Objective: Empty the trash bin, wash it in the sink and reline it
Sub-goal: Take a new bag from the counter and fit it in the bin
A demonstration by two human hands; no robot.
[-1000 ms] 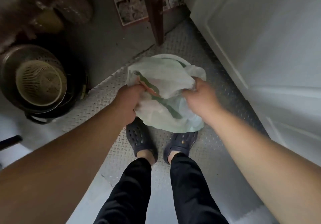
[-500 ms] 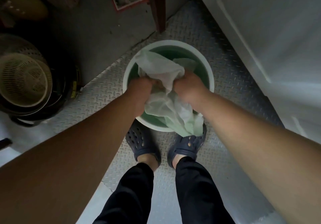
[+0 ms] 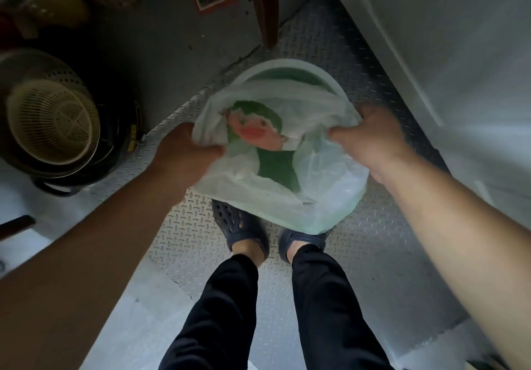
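The trash bin (image 3: pixel 290 72) stands on the floor (image 3: pixel 186 231) just ahead of the person's two shoes (image 3: pixel 241 226), and the plastic bag (image 3: pixel 287 194) is spread over its mouth, covering all but the far rim. The left hand (image 3: pixel 184 151) grips the bag's left edge and the right hand (image 3: pixel 370 139) its right edge. A chair leg (image 3: pixel 265 7) stands behind the bin, a white panel (image 3: pixel 445 53) runs along the floor's right side, and a basket (image 3: pixel 51 119) nested in a pot (image 3: pixel 115 145) sits well to the left.
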